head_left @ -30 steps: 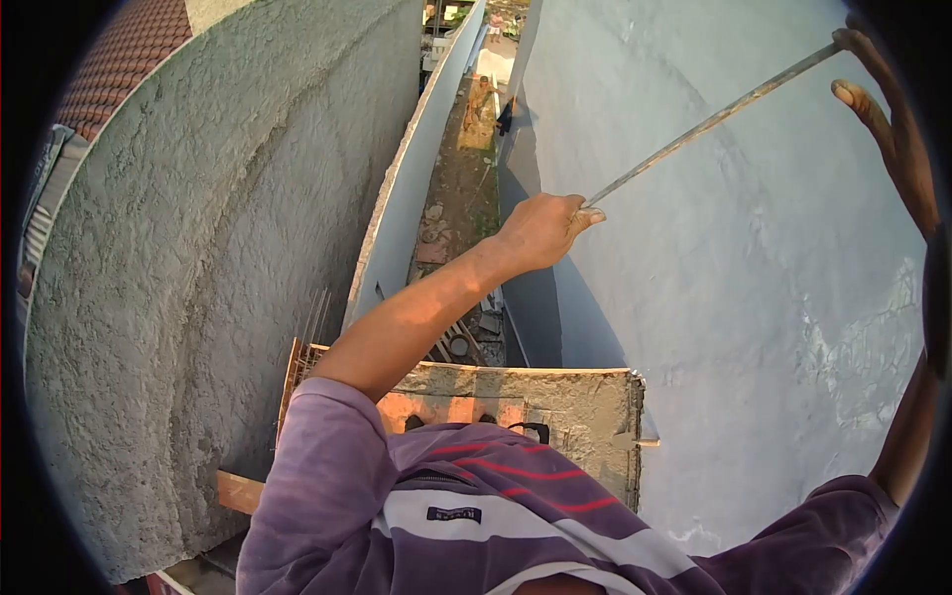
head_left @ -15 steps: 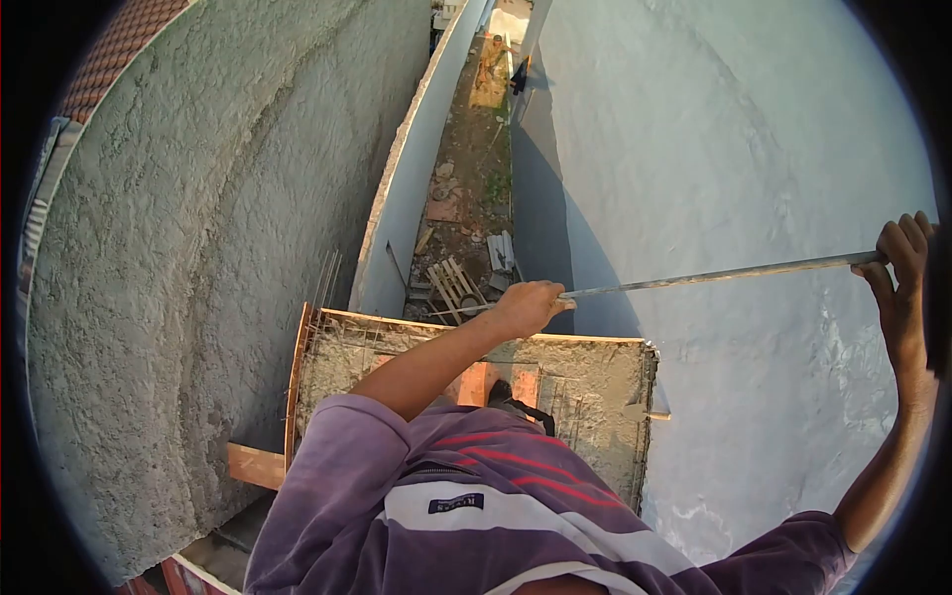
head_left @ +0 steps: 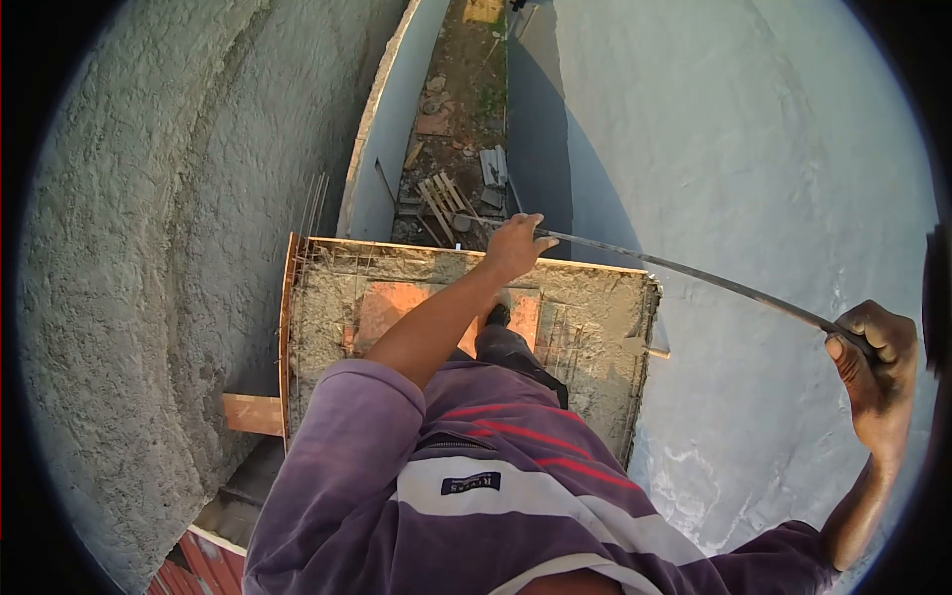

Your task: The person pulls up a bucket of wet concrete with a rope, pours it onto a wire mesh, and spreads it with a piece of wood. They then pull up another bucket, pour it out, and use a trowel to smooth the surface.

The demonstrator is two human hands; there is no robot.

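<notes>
A long thin grey rod point(head_left: 729, 287) slants across in front of me, lower on the right, beyond the front edge of the platform. Near its right end, my right hand point(head_left: 881, 372) is closed round it, beside the smooth grey wall. My left hand point(head_left: 514, 248) is round the rod farther along, in a looser grip, thumb and forefinger on either side of it. The rod's far end runs past my left hand over the ground below. Under my arms lies a platform of rough wet-looking concrete point(head_left: 605, 297) with wooden edging, where one dark shoe point(head_left: 498, 315) shows.
Tall walls rise on both sides: a rough grey one point(head_left: 129, 297) at left and a smooth one point(head_left: 694, 129) at right. Thin rebar point(head_left: 315, 203) sticks up at the platform's left corner. Far below are a wooden pallet point(head_left: 441, 203) and rubble. A board point(head_left: 253, 414) juts out left.
My right hand has come down and slightly inward, so the rod now slopes down to the right. My view has tilted downward, and the person far along the passage is out of sight.
</notes>
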